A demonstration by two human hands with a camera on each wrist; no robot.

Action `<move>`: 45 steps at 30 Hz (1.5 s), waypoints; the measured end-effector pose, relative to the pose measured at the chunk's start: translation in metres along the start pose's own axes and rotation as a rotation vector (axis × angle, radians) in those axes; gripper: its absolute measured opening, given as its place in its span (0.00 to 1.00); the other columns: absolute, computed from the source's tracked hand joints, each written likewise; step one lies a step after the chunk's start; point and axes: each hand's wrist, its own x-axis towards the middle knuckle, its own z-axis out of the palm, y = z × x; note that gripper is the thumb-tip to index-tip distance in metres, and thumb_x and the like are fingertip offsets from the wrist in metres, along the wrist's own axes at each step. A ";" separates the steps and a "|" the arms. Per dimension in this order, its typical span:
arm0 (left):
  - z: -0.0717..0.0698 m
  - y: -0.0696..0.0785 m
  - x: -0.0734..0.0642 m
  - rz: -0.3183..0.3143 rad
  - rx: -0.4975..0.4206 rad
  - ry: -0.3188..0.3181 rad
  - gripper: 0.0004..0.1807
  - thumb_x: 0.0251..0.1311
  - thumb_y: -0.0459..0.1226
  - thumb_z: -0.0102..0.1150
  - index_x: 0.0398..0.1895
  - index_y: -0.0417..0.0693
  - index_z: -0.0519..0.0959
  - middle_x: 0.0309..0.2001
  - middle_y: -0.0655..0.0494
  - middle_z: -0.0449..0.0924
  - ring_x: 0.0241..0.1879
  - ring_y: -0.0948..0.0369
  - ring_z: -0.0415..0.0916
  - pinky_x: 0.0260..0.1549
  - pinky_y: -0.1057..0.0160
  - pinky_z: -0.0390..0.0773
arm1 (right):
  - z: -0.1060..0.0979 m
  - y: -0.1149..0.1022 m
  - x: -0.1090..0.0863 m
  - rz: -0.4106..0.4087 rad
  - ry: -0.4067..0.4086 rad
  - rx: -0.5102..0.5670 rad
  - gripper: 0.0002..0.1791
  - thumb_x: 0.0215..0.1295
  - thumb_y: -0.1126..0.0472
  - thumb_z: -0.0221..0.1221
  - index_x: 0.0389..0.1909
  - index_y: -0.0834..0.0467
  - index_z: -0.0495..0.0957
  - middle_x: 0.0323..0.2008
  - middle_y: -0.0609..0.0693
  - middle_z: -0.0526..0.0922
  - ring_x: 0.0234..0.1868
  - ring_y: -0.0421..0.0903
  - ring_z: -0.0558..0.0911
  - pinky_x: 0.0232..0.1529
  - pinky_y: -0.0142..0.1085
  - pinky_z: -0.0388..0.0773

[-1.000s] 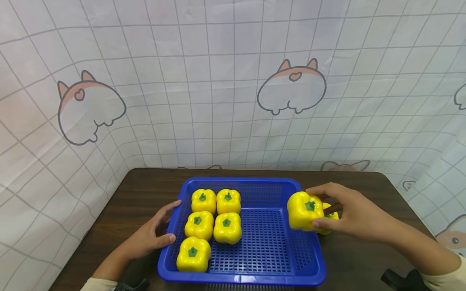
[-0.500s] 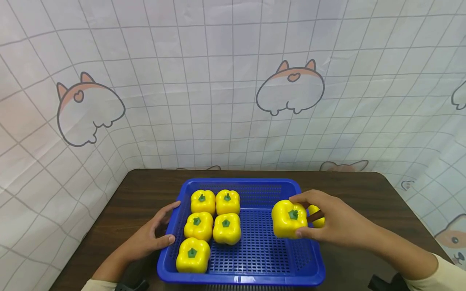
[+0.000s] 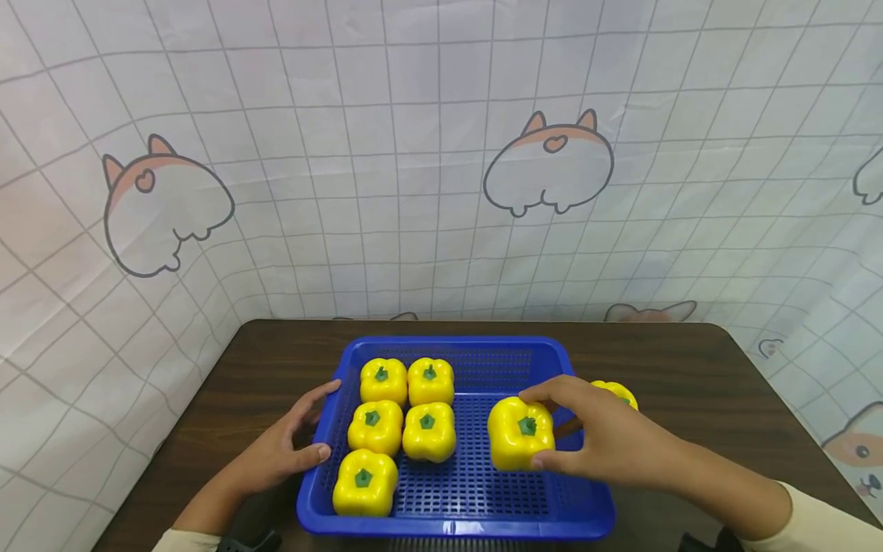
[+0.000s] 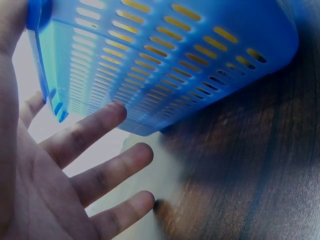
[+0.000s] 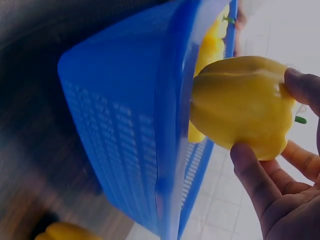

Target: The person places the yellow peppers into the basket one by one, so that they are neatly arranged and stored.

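Observation:
My right hand pinches a yellow bell pepper between thumb and fingers, its green stem on top, above the right part of a blue plastic basket. In the right wrist view the held bell pepper hangs by the basket's rim. Several other yellow bell peppers sit in two columns in the basket's left half. Outside the left wall, my left hand touches the rim with thumb and forefinger. Its other fingers extend straight beside the perforated wall in the left wrist view.
One more yellow bell pepper lies on the dark wood table right of the basket, partly hidden by my right hand. A white gridded cloth with cartoon corgis hangs behind the table.
My right hand has carried the bell pepper left and toward me, from over the basket's right rim to above its inside. The left hand stays at the left rim.

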 end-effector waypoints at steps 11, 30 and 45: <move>0.000 0.003 -0.001 0.009 0.026 -0.001 0.42 0.60 0.34 0.56 0.73 0.62 0.46 0.60 0.35 0.63 0.53 0.45 0.71 0.35 0.58 0.82 | 0.017 -0.012 0.005 0.040 -0.057 0.017 0.36 0.47 0.43 0.69 0.57 0.47 0.69 0.52 0.37 0.71 0.47 0.38 0.74 0.42 0.29 0.78; 0.000 -0.001 0.000 -0.021 0.017 0.009 0.43 0.59 0.34 0.56 0.73 0.65 0.46 0.59 0.39 0.65 0.53 0.48 0.72 0.37 0.58 0.81 | 0.046 -0.024 0.017 0.030 -0.126 0.039 0.36 0.49 0.39 0.66 0.59 0.45 0.68 0.51 0.38 0.71 0.49 0.37 0.72 0.43 0.28 0.77; -0.001 -0.003 0.001 0.017 -0.005 -0.012 0.43 0.60 0.33 0.54 0.73 0.62 0.44 0.61 0.36 0.62 0.53 0.47 0.71 0.37 0.58 0.81 | 0.067 -0.028 0.027 0.026 -0.138 0.006 0.37 0.48 0.36 0.65 0.59 0.46 0.69 0.53 0.40 0.70 0.49 0.36 0.72 0.42 0.27 0.77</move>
